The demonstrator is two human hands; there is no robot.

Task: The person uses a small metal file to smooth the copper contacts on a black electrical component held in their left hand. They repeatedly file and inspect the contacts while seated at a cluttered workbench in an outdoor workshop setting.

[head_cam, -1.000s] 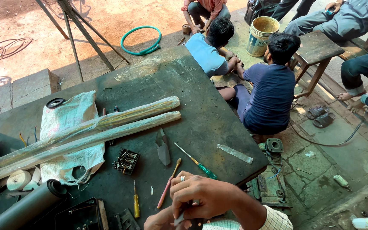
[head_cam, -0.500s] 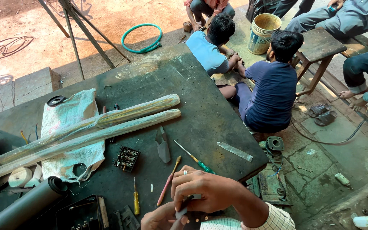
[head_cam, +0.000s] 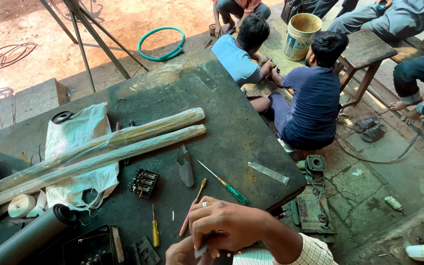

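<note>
At the table's (head_cam: 231, 127) near edge, the right hand (head_cam: 229, 223) covers the left hand (head_cam: 185, 252) — fingers (head_cam: 204, 228) clenched on a small pale object (head_cam: 201, 251); a green-handled screwdriver (head_cam: 224, 183) lies just beyond.

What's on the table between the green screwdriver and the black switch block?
In the head view, a grey metal piece lies between the green screwdriver and the black switch block.

- We saw a green-handled screwdriver (head_cam: 224, 185) on our dark grey table (head_cam: 231, 127).
- A smaller screwdriver (head_cam: 155, 232) had a yellow handle.
- The sack (head_cam: 79, 147) was white — the hose (head_cam: 161, 43) green.
- Our cuff (head_cam: 290, 255) wore a pale check.
- The bucket (head_cam: 300, 37) was cream-yellow; one seated person's shirt (head_cam: 312, 105) was navy.
</note>
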